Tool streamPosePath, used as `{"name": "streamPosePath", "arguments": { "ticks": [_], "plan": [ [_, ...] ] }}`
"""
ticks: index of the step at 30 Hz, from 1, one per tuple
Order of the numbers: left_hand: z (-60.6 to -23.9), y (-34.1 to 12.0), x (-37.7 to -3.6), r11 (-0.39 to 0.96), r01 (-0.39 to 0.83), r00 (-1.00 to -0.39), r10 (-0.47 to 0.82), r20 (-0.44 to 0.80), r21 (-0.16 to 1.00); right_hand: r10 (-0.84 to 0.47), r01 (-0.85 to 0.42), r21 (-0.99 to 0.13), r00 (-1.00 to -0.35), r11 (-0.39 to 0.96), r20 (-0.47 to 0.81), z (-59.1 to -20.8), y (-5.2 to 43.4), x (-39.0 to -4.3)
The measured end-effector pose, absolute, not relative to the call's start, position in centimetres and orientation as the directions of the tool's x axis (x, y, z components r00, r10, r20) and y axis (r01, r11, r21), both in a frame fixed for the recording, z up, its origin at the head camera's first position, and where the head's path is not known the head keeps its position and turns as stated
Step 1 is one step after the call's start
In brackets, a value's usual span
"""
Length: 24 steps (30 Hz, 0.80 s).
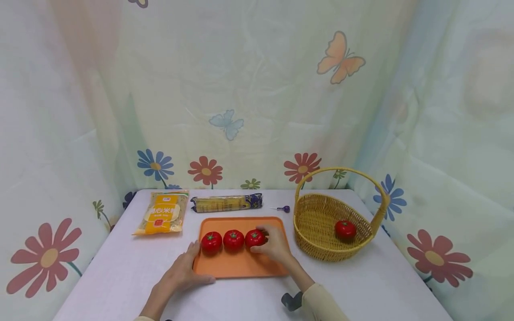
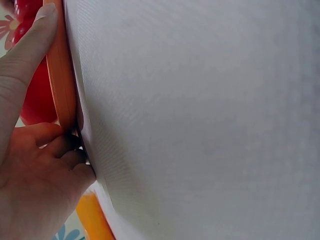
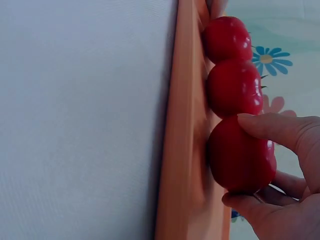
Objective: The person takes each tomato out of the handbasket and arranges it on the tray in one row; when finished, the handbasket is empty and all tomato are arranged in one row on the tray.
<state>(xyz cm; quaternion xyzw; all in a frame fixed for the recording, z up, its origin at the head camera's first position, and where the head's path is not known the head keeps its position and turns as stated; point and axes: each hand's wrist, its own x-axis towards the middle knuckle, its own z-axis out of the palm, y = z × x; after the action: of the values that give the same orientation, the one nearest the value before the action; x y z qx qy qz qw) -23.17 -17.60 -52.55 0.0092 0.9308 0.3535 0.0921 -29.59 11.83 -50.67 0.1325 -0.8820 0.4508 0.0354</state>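
The left hand [image 1: 182, 270] grips the orange tray [image 1: 241, 268]; the right hand [image 1: 277, 246] pinches its rightmost tomato [image 1: 254, 239].

We're looking in on a curtained-off tabletop booth, a staged recording corner by the look of it, with printed cloth [image 1: 257, 89] hanging behind and down both sides, and butterflies [image 1: 339, 61] and big flowers [image 1: 49, 257] are brightening every wall! Down below, a white table [image 1: 237, 303] is filling the nook, and an orange tray [image 1: 241, 269] and a yellow food packet [image 1: 162, 214] are lying neatly apart on it
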Motion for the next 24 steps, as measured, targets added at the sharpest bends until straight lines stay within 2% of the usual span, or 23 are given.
{"name": "streamPosePath", "arguments": {
  "ticks": [6,16,24],
  "plan": [
    [-52.5,-17.6,-23.1,0.751,-0.048,-0.982,0.086,-0.168,0.659,-0.159,-0.206,-0.814,-0.977,0.542,0.142,-51.2,11.7,-29.5],
    [-52.5,-17.8,-23.3,0.757,-0.042,-0.983,0.085,-0.161,0.652,-0.212,-0.222,-0.873,-0.967,0.434,0.14,-52.1,12.4,-30.1],
    [-52.7,-17.7,-23.3,0.749,-0.042,-0.982,0.091,-0.165,0.661,-0.217,-0.206,-0.867,-0.969,0.454,0.117,-51.2,12.8,-29.5]
  ]
}}
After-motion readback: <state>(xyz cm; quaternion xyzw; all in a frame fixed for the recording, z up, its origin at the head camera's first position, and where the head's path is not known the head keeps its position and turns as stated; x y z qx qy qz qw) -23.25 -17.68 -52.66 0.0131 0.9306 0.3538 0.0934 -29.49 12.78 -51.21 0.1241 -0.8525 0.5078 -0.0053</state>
